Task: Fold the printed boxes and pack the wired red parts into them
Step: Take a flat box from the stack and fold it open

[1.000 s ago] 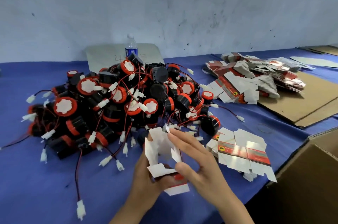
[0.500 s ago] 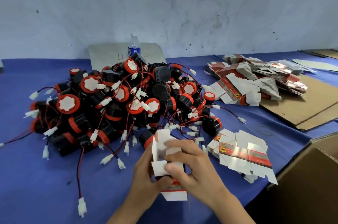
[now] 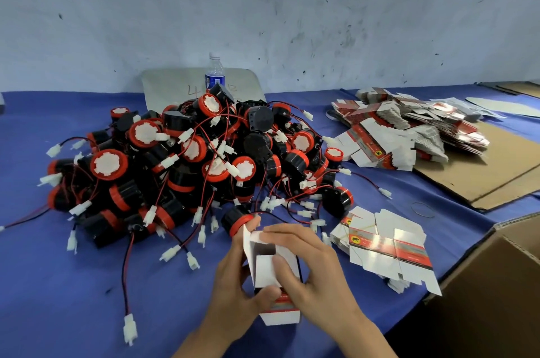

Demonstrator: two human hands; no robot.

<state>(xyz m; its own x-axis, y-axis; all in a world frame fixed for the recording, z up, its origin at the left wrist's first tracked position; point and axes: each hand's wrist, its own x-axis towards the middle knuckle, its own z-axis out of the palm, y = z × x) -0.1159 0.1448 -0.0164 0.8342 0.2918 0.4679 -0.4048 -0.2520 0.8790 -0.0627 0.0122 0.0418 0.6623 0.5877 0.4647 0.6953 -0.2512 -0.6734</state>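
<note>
A small printed box [image 3: 267,271], white inside with a red printed outside, stands partly folded between both hands near the table's front edge. My left hand [image 3: 233,287] grips its left side, thumb across the lower front. My right hand [image 3: 309,267] holds it from the right, fingers lying over the top flaps and thumb pressing a white flap. Behind the hands lies a big heap of wired red-and-black round parts [image 3: 187,158] with white connectors. A small stack of flat printed boxes [image 3: 388,249] lies just right of my hands.
A larger pile of flat boxes [image 3: 409,129] rests at the back right on a brown cardboard sheet [image 3: 479,176]. An open cardboard carton [image 3: 496,284] stands at the right front. A water bottle [image 3: 215,74] and a grey board stand by the wall. Blue cloth covers the table.
The box's flaps stood spread open a second ago; my right hand has since pressed them inward and now lies over the top of the box. My left hand keeps its hold.
</note>
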